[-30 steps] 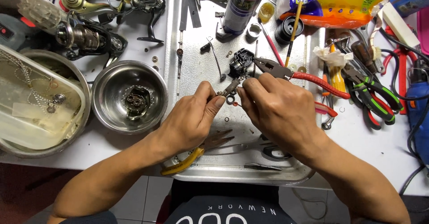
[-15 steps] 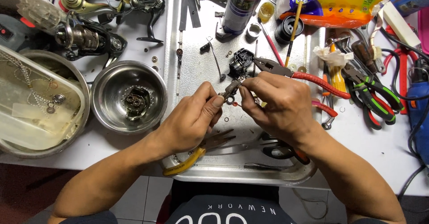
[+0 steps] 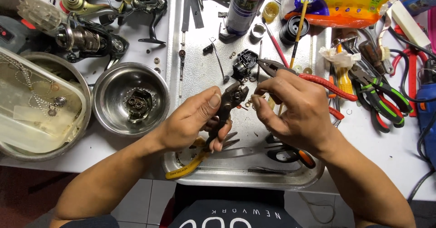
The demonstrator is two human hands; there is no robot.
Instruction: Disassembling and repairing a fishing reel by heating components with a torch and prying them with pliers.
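**Two hands on one dark reel part above the metal tray**

One dark brown reel part (image 3: 228,107) is held over the metal tray (image 3: 181,41), near the middle of the picture. Its long axis is seen running on a diagonal, from lower left up to upper right, and its thicker end points toward the upper right. The left hand (image 3: 193,123) is wrapped around the lower portion of the part, with the thumb pressed along its side, so this hand is closed on it. The right hand (image 3: 297,107) is placed just beside the upper end; its thumb and forefinger are pressed together as in a pinch, but it cannot be told whether something small is kept between them.

One round steel bowl (image 3: 129,98) is seen left of the tray, with one dark gear piece inside. One larger basin (image 3: 75,139) with a clear plastic container in it stands further left. One black housing part (image 3: 244,64) lies on the tray behind the hands, touched by the nose of one red-handled pliers (image 3: 318,80). One spray can (image 3: 245,5) stands at the top of the tray. One green-handled pliers (image 3: 386,98) is counted at the right, off the tray.
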